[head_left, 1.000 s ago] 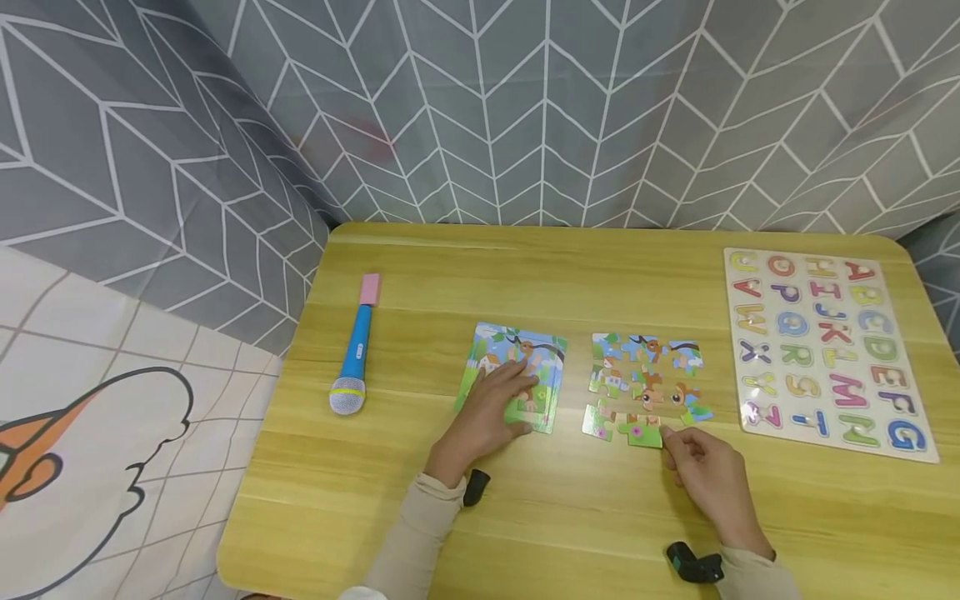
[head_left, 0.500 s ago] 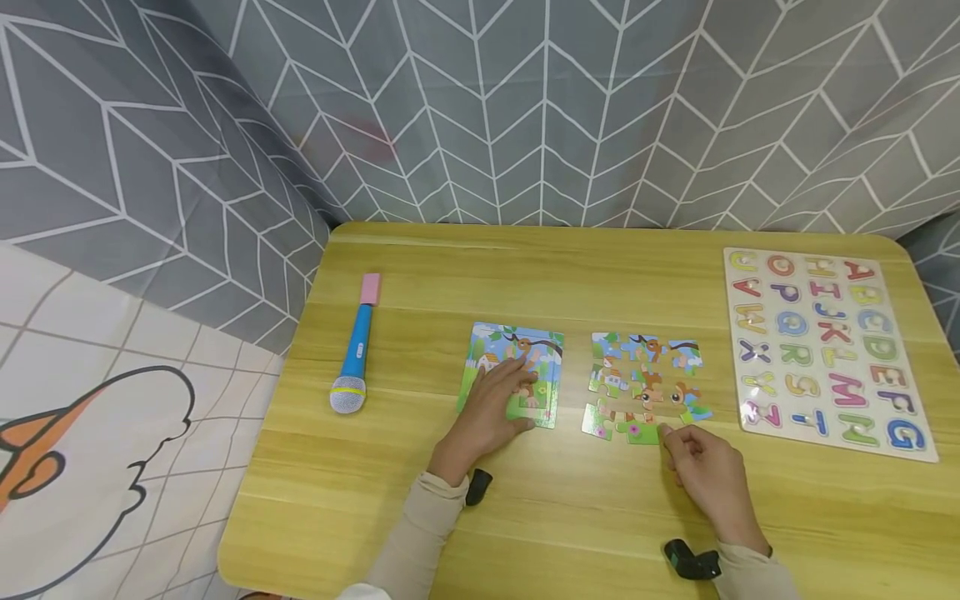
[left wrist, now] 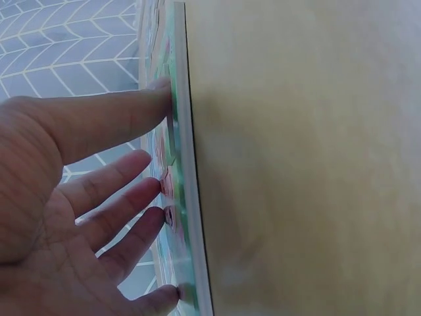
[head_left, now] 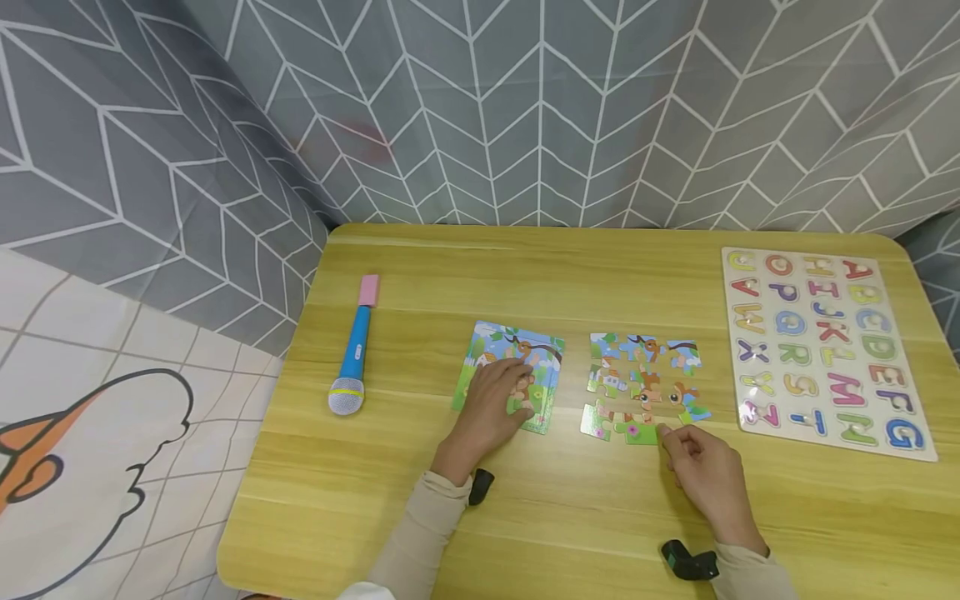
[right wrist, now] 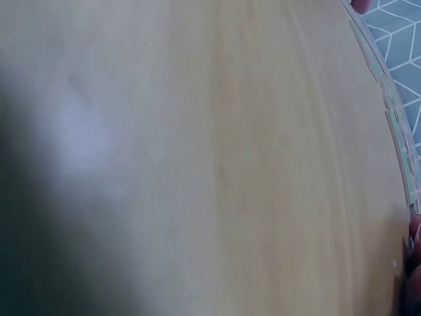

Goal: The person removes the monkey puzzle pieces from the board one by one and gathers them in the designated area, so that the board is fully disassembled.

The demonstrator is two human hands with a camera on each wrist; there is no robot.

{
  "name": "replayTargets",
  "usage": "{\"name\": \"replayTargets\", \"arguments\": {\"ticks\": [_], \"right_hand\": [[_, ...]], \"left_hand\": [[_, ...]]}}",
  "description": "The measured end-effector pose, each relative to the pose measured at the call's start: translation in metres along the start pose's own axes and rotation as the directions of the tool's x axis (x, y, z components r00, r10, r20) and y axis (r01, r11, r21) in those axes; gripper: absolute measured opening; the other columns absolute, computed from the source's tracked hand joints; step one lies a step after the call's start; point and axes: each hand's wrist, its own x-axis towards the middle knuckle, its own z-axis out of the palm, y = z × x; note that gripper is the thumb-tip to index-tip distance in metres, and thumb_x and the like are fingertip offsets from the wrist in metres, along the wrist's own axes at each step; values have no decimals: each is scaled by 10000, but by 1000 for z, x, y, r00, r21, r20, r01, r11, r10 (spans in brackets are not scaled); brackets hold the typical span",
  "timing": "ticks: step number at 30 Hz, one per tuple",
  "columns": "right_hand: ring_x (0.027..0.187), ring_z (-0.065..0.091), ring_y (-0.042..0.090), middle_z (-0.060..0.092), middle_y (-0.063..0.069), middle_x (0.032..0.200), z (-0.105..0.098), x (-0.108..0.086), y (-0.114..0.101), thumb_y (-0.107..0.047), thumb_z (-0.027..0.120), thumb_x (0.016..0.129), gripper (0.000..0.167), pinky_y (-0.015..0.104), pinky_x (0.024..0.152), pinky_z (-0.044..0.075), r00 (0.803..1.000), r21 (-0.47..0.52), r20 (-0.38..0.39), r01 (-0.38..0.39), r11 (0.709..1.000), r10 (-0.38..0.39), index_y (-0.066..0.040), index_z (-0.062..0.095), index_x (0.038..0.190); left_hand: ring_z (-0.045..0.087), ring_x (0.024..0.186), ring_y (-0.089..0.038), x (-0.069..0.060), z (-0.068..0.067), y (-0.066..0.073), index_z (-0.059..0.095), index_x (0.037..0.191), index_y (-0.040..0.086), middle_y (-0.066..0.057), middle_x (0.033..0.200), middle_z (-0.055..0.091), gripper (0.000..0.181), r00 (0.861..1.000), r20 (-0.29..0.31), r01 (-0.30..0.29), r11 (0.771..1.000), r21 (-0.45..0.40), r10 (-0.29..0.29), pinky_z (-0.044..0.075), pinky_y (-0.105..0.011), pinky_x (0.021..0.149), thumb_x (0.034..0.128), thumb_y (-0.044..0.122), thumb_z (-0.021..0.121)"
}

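My left hand rests its spread fingertips on the jigsaw board, a monkey picture in a green and blue frame. In the left wrist view the thumb touches the board's face near its edge. To the right lie loosely spaced jigsaw pieces of a similar picture, with gaps between some. My right hand has curled fingers and pinches the right end of a green jigsaw piece with a pink flower. In the right wrist view only a bit of the fingers shows, so the grip is mostly hidden.
A wooden alphabet board with colourful letters lies at the right. On the left is a blue toy microphone with a pink block at its handle end. A grey patterned curtain hangs behind the wooden table.
The left hand's fingers have drawn in slightly, and its thumb now lies a little farther up over the board. The right hand and the green jigsaw piece have hardly moved.
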Motion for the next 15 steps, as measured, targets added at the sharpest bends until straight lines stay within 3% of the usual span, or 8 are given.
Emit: {"name": "replayTargets", "arguments": {"ticks": [9,15], "right_hand": [[463,569,135,621,10,620,0,1,-1,-413,558,1018,430,264,482,416,1000,-7,-5,2,1000,-2,-23,704,913],[459,565,131,622,5,616,1,1,0,-416,549,1021,433,266,478,408,1000,-13,-7,3,1000,-3,-25,705,919]], "left_hand": [[470,1320,-336,3,2,1,575,1398,102,-109,1343,536,600,998,-25,52,997,-55,-53,225,-573,1239,848,151,810],[481,1321,-332,5,3,1,618,1339,127,-93,1304,552,549,996,-26,88,994,-71,-90,136,-560,1276,831,148,824]]}}
